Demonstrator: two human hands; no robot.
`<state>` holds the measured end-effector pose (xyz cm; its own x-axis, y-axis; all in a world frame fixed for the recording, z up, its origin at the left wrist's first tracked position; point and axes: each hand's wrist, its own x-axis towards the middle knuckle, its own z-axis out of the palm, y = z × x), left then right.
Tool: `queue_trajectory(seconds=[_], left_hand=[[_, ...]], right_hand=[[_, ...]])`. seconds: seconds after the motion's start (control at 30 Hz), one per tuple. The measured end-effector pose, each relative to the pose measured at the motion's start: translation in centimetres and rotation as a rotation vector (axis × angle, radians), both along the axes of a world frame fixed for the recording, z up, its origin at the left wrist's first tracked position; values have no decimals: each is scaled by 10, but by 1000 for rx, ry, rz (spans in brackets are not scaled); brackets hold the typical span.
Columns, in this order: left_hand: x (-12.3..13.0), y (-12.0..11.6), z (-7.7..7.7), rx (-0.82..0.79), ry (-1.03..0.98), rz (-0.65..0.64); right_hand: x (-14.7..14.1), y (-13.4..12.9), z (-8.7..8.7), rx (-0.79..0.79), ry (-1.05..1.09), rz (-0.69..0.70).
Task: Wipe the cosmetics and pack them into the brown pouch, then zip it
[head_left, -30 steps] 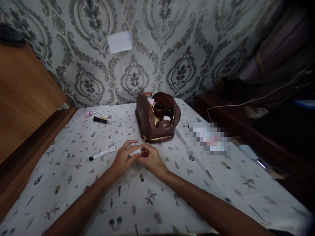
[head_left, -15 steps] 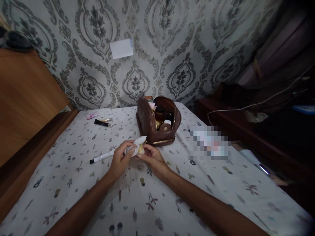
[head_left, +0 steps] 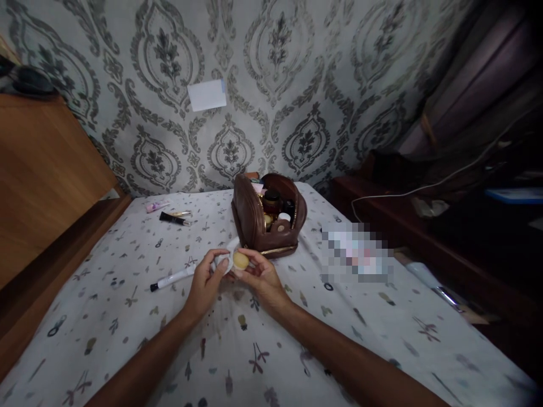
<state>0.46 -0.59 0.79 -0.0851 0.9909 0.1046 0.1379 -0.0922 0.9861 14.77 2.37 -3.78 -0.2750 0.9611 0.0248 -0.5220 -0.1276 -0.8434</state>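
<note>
My left hand (head_left: 207, 278) is closed on a crumpled white wipe or tissue (head_left: 224, 263), a corner of which sticks up past the fingers. In my right hand (head_left: 263, 278), thumb and fingers pinch a small round jar (head_left: 241, 260) with a yellowish face turned upward. The wipe and the jar are side by side, close together or touching. Just beyond the hands stands a brown leather cosmetic bag (head_left: 248, 210), unzipped, with several jars and bottles inside. To the left of my left hand lies a white tube with a black end (head_left: 169, 280).
A patterned white sheet (head_left: 229, 350) covers the surface. At the back left lie a pink tube (head_left: 156, 206), a black tube (head_left: 175, 219) and a gold-coloured slim item (head_left: 182, 213). A blurred-out item (head_left: 358, 252) lies right. A wooden cabinet (head_left: 51, 186) borders the left side.
The jar has turned and now shows more of its yellowish face beside the wipe. The wipe has drawn lower towards my left hand. The camera view has shifted slightly.
</note>
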Motion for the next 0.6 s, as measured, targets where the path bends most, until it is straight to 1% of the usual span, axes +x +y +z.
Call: queue_trajectory(seconds=[0.13, 0.23, 0.33, 0.4, 0.47, 0.5, 0.53, 0.6], left_hand=[[1, -1, 0, -38, -30, -29], [4, -2, 1, -114, -144, -61], [7, -2, 1, -232, -350, -57], [9, -3, -1, -340, -468, -17], [9, -4, -6, -449, -537, 26], [8, -5, -9, -499, -556, 23], [7, -6, -12, -546, -569, -4], [5, -8, -18, -597, -594, -129]], right_hand=[[4, 0, 5, 95, -141, -97], [8, -3, 9, 176, -295, -169], [11, -7, 16, 228, -392, -225], [13, -9, 22, 247, -414, -228], [16, -10, 27, 265, -419, -210], [19, -10, 29, 273, -421, -202], [22, -11, 31, 282, -426, -193], [30, -11, 33, 309, -458, -179]])
